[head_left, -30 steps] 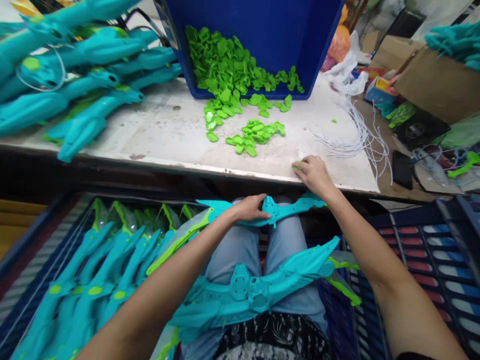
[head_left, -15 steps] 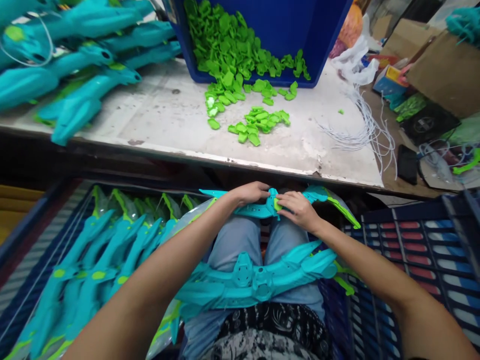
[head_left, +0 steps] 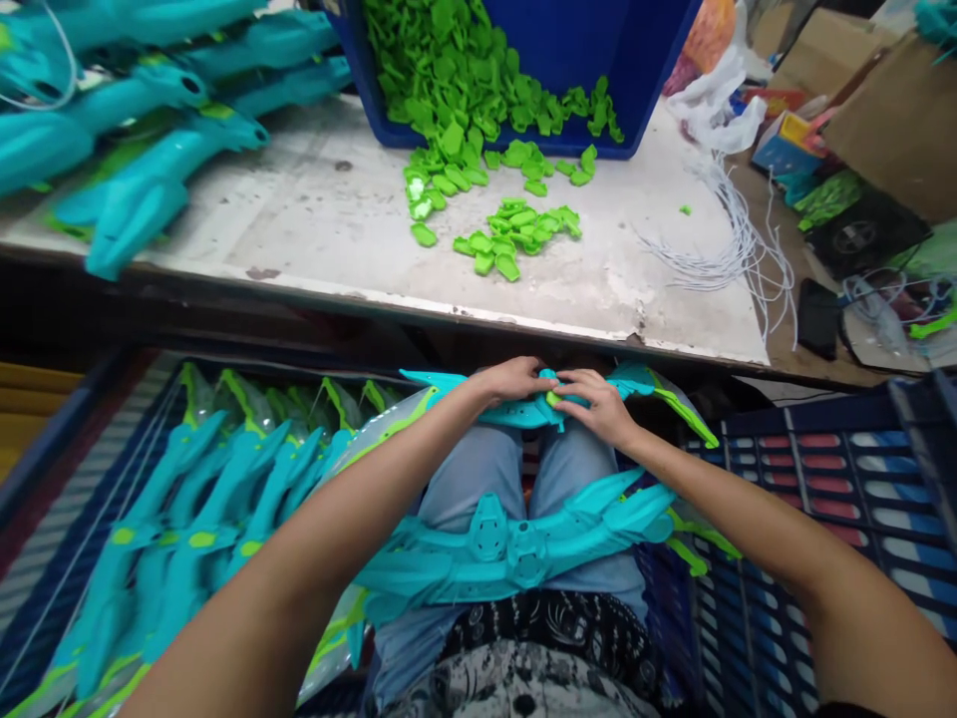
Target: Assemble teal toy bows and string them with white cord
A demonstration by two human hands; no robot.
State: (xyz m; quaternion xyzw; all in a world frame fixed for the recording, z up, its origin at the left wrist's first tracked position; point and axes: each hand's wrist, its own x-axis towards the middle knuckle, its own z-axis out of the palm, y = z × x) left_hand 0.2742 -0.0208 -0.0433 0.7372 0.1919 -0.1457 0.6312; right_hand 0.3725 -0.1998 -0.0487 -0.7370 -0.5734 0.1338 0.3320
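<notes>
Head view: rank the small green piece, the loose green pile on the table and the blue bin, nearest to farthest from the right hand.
1. Small green piece, at the right hand's fingertips, on the teal bow part.
2. Loose green pile, on the table, ahead.
3. Blue bin, at the table's back edge.

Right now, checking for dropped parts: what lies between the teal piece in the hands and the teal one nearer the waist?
Between the held teal piece and the nearer teal piece, the head view shows just jeans and the gap between knees.
</notes>
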